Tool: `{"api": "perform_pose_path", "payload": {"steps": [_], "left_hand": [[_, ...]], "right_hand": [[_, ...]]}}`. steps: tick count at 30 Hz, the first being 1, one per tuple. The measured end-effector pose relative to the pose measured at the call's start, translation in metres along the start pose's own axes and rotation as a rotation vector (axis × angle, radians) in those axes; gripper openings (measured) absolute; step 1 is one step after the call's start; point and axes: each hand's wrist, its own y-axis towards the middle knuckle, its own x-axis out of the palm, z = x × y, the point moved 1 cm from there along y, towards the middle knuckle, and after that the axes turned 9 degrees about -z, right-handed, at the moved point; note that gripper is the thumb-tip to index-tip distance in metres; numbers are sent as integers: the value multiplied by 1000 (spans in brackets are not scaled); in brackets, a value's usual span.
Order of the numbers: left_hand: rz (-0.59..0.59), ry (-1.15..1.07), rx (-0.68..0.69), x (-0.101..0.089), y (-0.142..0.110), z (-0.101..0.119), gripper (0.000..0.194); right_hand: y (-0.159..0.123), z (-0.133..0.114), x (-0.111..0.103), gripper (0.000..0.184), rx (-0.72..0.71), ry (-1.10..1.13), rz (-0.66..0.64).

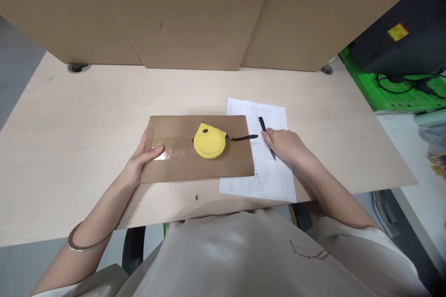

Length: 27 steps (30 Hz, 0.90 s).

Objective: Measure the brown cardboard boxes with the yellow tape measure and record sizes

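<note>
A flat brown cardboard box lies on the desk in front of me, with a strip of clear tape across its top. A yellow tape measure sits on the box, its black wrist strap trailing to the right. My left hand grips the box's left edge, thumb on top. My right hand rests on a printed white sheet to the right of the box and holds a black pen, tip pointing away from me.
The light wooden desk is backed by large cardboard boxes standing along its far edge. A green crate with black cables and a dark unit stand to the right, off the desk.
</note>
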Motion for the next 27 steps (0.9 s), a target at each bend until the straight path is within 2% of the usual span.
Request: {"api": "perform_pose_path", "payload": {"steps": [4,6,8,11,14,17,19,21,25,27], "left_hand": [[14,-15,2,2,-1,1,104],[27,-20,3,2,-1,1,103],[38,-26,2,3,-1,0,104],[49,-32,1,3,0,-1,105],[52,-34,0,3,-1,-1,103],[53,-56,-13,4,-3,0,101],[47,-77,-18,5,-4,1,101],[47,-90,-21,6,-6,3,101],[71,-97,-44,7,-7,4,102],[76,-90,-51,7,-7,4,104]], "right_hand": [[14,4,-1,51,-74,2,59],[23,11,-1,44,-121,98,102],[34,24,0,44,-244,355,113],[52,48,-1,53,-476,997,109],[72,73,-8,60,-553,1376,201],[92,86,-18,66,-597,1510,299],[105,87,-21,60,-592,1565,300],[117,83,-22,57,-578,1557,287],[131,75,-19,67,-606,1441,368],[135,74,-18,69,-617,1409,353]]}}
